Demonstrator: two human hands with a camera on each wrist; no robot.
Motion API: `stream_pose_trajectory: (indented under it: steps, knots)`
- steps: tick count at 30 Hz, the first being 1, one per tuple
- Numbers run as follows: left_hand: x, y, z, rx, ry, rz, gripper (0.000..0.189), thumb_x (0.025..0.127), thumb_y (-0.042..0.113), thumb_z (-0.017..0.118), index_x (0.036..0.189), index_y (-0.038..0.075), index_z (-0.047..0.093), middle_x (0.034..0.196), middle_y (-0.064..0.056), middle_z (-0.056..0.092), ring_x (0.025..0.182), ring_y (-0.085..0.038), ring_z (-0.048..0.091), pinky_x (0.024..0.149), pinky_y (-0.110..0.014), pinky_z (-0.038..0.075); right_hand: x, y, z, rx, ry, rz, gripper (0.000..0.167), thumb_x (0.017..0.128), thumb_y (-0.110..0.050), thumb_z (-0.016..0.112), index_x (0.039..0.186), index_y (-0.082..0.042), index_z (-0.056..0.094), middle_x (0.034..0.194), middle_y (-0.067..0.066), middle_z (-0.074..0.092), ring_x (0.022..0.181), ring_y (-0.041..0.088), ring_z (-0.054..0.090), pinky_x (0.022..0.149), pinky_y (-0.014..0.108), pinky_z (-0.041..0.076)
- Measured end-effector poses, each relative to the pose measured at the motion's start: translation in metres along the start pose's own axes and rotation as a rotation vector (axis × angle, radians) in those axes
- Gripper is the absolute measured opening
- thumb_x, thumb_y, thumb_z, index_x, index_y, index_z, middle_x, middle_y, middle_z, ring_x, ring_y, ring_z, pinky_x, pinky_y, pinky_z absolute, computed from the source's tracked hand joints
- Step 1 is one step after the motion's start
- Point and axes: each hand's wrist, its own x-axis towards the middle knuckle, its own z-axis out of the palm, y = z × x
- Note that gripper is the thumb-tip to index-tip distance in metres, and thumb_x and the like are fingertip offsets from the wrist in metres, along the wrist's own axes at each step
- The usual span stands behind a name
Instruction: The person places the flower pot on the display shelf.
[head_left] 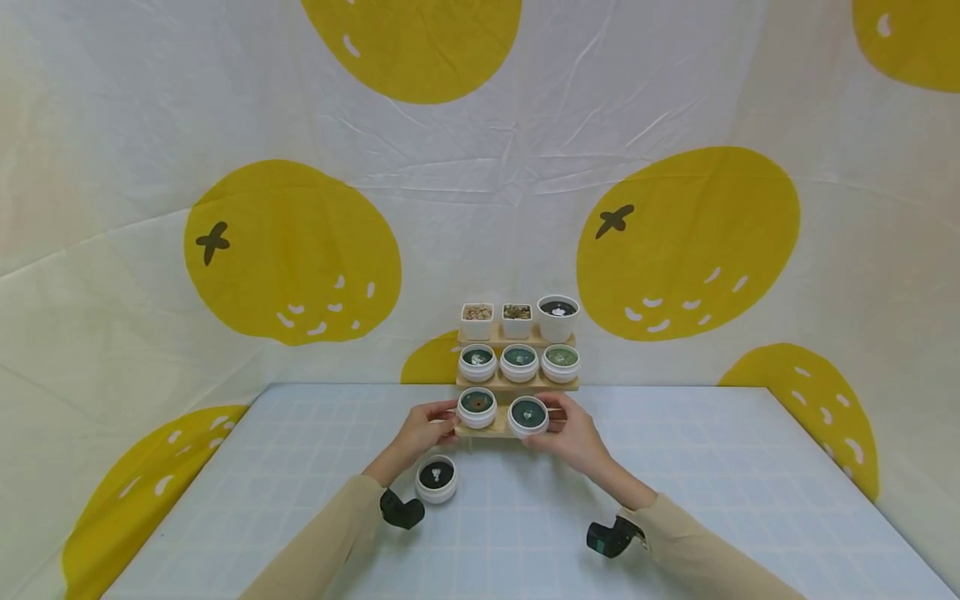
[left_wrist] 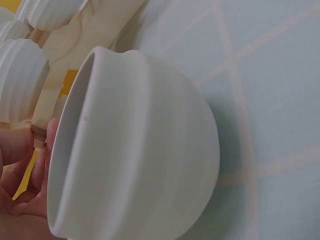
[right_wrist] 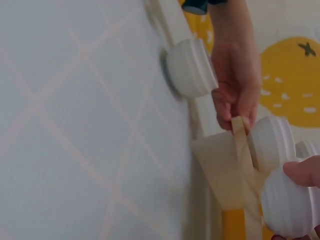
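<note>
A three-tier wooden stand (head_left: 495,429) holds small white pots. My left hand (head_left: 417,435) grips the left end of its lowest shelf (right_wrist: 242,147), thumb on top and fingers below. In my right hand (head_left: 577,440) is a round white pot (head_left: 528,415) with a dark green top, pinched by the rim and side at the right of that shelf. The right wrist view shows this pot (right_wrist: 286,202) tilted; whether it touches the board I cannot tell. Another round pot (head_left: 477,405), green with a brown centre, stands at the shelf's left, beside my left hand.
On the table (head_left: 510,533), near my left wrist, stands a white pot (head_left: 437,480) with a black top. The middle tier bears three round pots (head_left: 519,364). Up top are two square pots (head_left: 477,323) and a taller round one (head_left: 558,320). A fruit-patterned cloth (head_left: 487,217) hangs behind.
</note>
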Motion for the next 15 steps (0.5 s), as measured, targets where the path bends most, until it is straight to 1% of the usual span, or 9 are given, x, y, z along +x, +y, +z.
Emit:
stream_pose_trajectory:
  steps: [5, 6, 7, 11, 12, 13, 15]
  knots:
    - [-0.0001, 0.0001, -0.0006, 0.003, -0.005, 0.005, 0.039, 0.092, 0.001, 0.059, 0.131, 0.0, 0.057, 0.105, -0.016, 0.061, 0.07, -0.011, 0.061, 0.07, -0.029, 0.06, 0.0031, 0.0016, 0.0031, 0.056, 0.013, 0.026, 0.065, 0.068, -0.002, 0.083, 0.124, 0.001, 0.05, 0.122, 0.02, 0.057, 0.105, 0.027, 0.062, 0.091, 0.034, 0.056]
    - [-0.0028, 0.0036, -0.0008, 0.002, -0.009, 0.006, 0.039, 0.092, 0.001, 0.059, 0.131, -0.001, 0.057, 0.104, -0.016, 0.061, 0.07, -0.011, 0.062, 0.071, -0.03, 0.061, 0.0036, 0.002, 0.0036, 0.061, 0.014, 0.031, 0.064, 0.069, -0.002, 0.082, 0.124, 0.001, 0.05, 0.122, 0.02, 0.057, 0.105, 0.027, 0.062, 0.092, 0.034, 0.056]
    - [-0.0027, 0.0035, -0.0008, 0.0, -0.01, 0.009, 0.039, 0.092, 0.001, 0.059, 0.131, -0.001, 0.057, 0.104, -0.016, 0.061, 0.069, -0.011, 0.062, 0.071, -0.03, 0.061, 0.0038, 0.002, 0.0039, 0.064, 0.012, 0.037, 0.063, 0.069, -0.002, 0.082, 0.124, 0.001, 0.05, 0.122, 0.02, 0.057, 0.106, 0.028, 0.061, 0.092, 0.035, 0.055]
    - [-0.0023, 0.0034, -0.0006, -0.003, -0.012, 0.017, 0.039, 0.092, 0.0, 0.059, 0.131, -0.003, 0.056, 0.102, -0.016, 0.061, 0.067, -0.011, 0.061, 0.07, -0.03, 0.061, 0.0041, 0.0013, 0.0043, 0.052, 0.016, 0.051, 0.062, 0.071, -0.006, 0.083, 0.124, 0.0, 0.051, 0.123, 0.02, 0.057, 0.105, 0.027, 0.062, 0.092, 0.037, 0.056]
    - [-0.0022, 0.0034, -0.0004, -0.006, -0.009, 0.015, 0.039, 0.091, 0.0, 0.059, 0.131, -0.003, 0.056, 0.102, -0.016, 0.06, 0.066, -0.011, 0.061, 0.07, -0.03, 0.061, 0.0042, 0.0015, 0.0044, 0.05, 0.019, 0.052, 0.062, 0.071, -0.007, 0.083, 0.124, 0.0, 0.051, 0.123, 0.02, 0.057, 0.104, 0.027, 0.063, 0.091, 0.036, 0.056]
    - [0.0004, 0.0, -0.0002, -0.007, -0.005, 0.015, 0.039, 0.091, 0.0, 0.059, 0.131, -0.002, 0.057, 0.101, -0.015, 0.06, 0.066, -0.01, 0.061, 0.068, -0.028, 0.06, 0.0041, 0.0013, 0.0044, 0.046, 0.022, 0.049, 0.062, 0.071, -0.008, 0.083, 0.124, 0.0, 0.051, 0.123, 0.02, 0.057, 0.104, 0.027, 0.063, 0.09, 0.036, 0.056]
    - [0.0004, 0.0001, -0.0001, -0.007, -0.004, 0.01, 0.039, 0.092, 0.001, 0.059, 0.131, -0.001, 0.057, 0.101, -0.015, 0.06, 0.066, -0.01, 0.061, 0.068, -0.027, 0.06, 0.0048, 0.0022, 0.005, 0.037, 0.03, 0.043, 0.062, 0.071, -0.009, 0.083, 0.124, 0.0, 0.052, 0.121, 0.019, 0.057, 0.101, 0.025, 0.063, 0.088, 0.034, 0.057]
